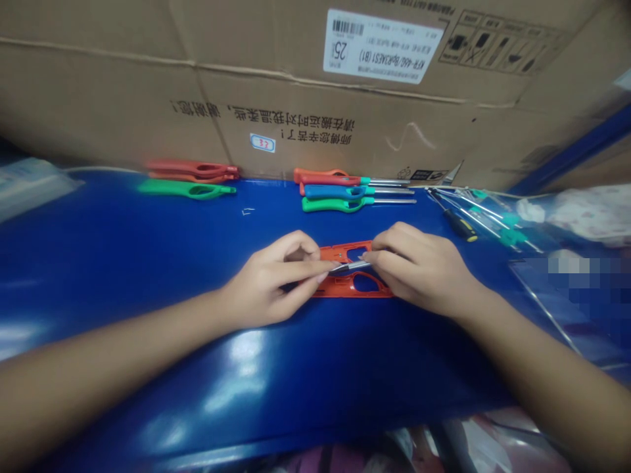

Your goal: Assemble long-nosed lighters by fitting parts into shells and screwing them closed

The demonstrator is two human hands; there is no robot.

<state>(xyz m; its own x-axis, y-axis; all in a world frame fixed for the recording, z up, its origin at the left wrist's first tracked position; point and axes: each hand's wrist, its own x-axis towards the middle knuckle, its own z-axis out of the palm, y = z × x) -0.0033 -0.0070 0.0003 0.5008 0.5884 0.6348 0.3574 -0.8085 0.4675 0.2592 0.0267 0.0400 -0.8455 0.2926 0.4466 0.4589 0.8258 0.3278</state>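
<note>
A slim rod (357,265), silver with a dark end, is pinched between my two hands at the middle of the blue table. My left hand (276,279) has thumb and fingertips closed on its dark left end. The silver right end is gripped by the fingertips of my right hand (419,266). Directly below the rod lie two orange lighter shell halves, an upper half (329,253) and a lower half (340,286), both showing their hollow insides and oval trigger openings. Fingers partly cover both halves.
Behind stands a large cardboard box (123,85). Along it lie long-nosed lighters (340,205) and, further left, lighter handles (172,189). A black-and-yellow screwdriver (458,225) lies right, beside metal rods with teal ends (510,233). A plastic bag (29,187) is far left.
</note>
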